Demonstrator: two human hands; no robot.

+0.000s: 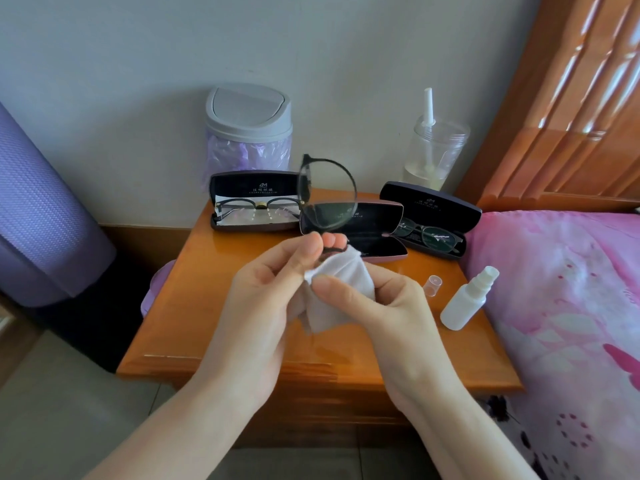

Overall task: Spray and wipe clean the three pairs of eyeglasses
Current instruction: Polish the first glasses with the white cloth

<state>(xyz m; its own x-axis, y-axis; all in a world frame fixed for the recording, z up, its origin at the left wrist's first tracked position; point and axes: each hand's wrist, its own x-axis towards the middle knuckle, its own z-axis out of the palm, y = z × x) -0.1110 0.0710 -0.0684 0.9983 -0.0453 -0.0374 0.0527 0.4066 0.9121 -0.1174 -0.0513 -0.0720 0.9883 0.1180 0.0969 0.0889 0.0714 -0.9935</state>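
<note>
Above the wooden nightstand (207,306) I hold round black-framed eyeglasses (329,192) upright. My left hand (266,292) pinches the frame's lower part. My right hand (377,299) grips a white cloth (341,289) folded round the lower lens, which is hidden. A second pair (258,206) lies in the open case at the back left. A third pair (427,235) lies in the open case at the back right. The middle case (374,237) stands open with no glasses in it. A white spray bottle (467,299) stands uncapped at the right, its clear cap (433,285) beside it.
A small grey swing-lid bin (247,129) with a purple bag and a clear cup with a straw (433,150) stand against the wall. A bed with pink bedding (571,306) borders the nightstand's right side. A purple rolled mat (38,220) leans at the left.
</note>
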